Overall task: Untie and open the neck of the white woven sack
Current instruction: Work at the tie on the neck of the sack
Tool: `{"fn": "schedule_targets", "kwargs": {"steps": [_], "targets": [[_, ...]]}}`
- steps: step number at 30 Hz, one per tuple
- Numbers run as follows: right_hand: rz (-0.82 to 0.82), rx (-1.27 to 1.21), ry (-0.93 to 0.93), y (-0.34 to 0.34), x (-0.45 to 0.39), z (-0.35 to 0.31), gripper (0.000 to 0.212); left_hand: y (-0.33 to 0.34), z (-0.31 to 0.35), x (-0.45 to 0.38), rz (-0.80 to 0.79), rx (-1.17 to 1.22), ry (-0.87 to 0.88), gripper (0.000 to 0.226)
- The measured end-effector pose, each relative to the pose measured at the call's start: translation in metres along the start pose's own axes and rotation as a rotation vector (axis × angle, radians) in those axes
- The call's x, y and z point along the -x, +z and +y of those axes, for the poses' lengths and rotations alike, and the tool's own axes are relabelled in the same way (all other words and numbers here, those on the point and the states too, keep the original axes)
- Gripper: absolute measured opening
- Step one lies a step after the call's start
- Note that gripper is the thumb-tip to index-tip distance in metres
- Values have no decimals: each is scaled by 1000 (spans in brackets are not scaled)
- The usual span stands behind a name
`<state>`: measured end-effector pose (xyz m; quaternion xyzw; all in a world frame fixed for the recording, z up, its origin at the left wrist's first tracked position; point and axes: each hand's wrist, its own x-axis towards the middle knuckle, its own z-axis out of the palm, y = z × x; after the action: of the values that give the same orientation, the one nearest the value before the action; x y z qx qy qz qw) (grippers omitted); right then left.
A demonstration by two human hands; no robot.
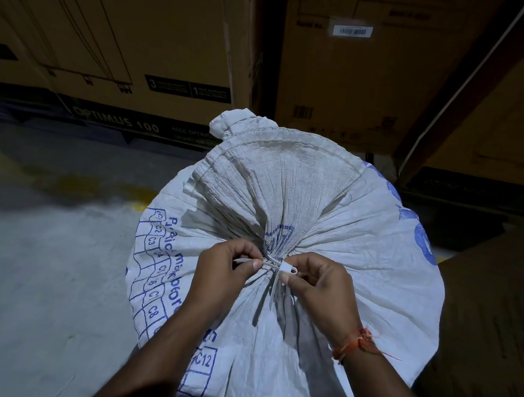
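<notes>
Setting: dim storeroom, concrete floor [36, 271], cardboard cartons [141, 40] stacked behind.
Sack: white woven sack [331, 238] stands full at centre, neck gathered into pleats and cinched by a white plastic tie [274, 266].
Left hand [230, 272]: fingers pinched on the tie's loose tail.
Right hand [319, 285]: fingers clamped on the tie's small locking head [289, 268].
Technique: likely hold the head steady, release its catch, feed the tail back; avoid tugging the pleats tighter.
Room: open floor to the left; cartons close behind and right.
</notes>
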<state>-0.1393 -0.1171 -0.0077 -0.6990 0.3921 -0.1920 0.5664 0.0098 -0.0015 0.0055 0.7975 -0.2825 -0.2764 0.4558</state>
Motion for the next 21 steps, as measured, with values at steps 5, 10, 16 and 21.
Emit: {"fn": "schedule_targets", "kwargs": {"steps": [5,10,16,21], "targets": [[0,15,-9,0,-1,-1,17,1,-2,0,3,-6,10,14],[4,18,9,0,-2,1,17,3,-4,-1,-5,-9,8,15],[2,13,12,0,-3,3,18,4,-4,-1,-2,-33,23,14],[-1,5,13,-1,-3,4,18,4,-4,-1,-2,-26,25,14]]}}
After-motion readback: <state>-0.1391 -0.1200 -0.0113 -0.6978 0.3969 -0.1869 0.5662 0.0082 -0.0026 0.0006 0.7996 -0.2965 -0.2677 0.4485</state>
